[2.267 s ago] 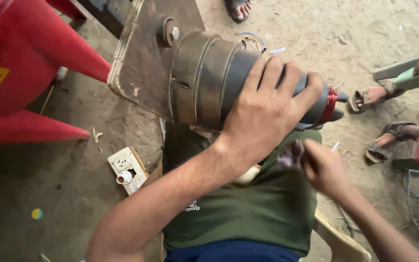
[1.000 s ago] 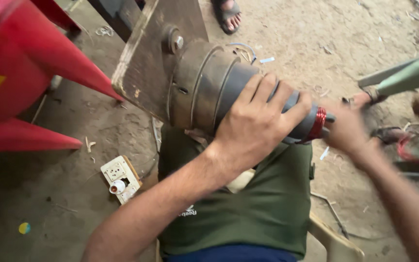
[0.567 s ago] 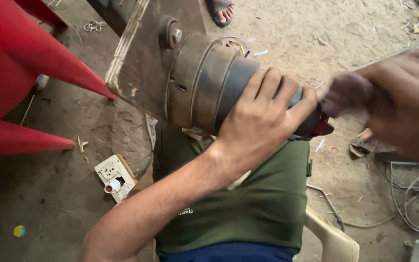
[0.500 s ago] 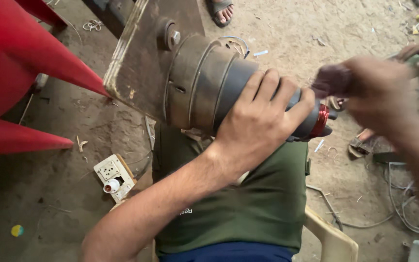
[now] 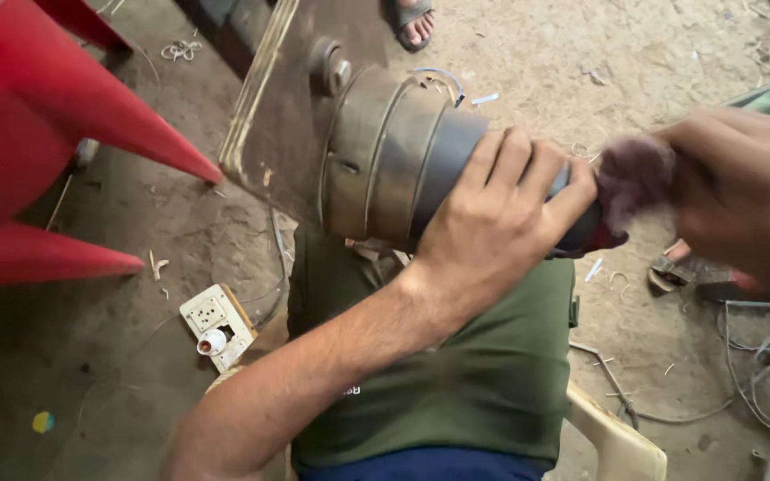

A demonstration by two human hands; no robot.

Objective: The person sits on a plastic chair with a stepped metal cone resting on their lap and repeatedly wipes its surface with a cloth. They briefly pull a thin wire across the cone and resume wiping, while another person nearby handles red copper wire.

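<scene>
A socket board [image 5: 217, 325] lies on the floor [image 5: 135, 223], left of the cylinder [image 5: 403, 165].

dusty dirt floor [image 5: 135, 223], red machine [image 5: 37, 134], pale plastic chair [image 5: 617, 436].

Red sheet-metal machine body [image 5: 37, 134] top left, tapered panels. White socket board [image 5: 216, 326] with a plug on the dirt floor [image 5: 135, 223], thin wire running off it. Someone's sandalled foot [image 5: 413, 18] at top edge. Loose grey wires [image 5: 759, 374] right. Cream plastic chair [image 5: 612, 436] edge, bottom right.
</scene>
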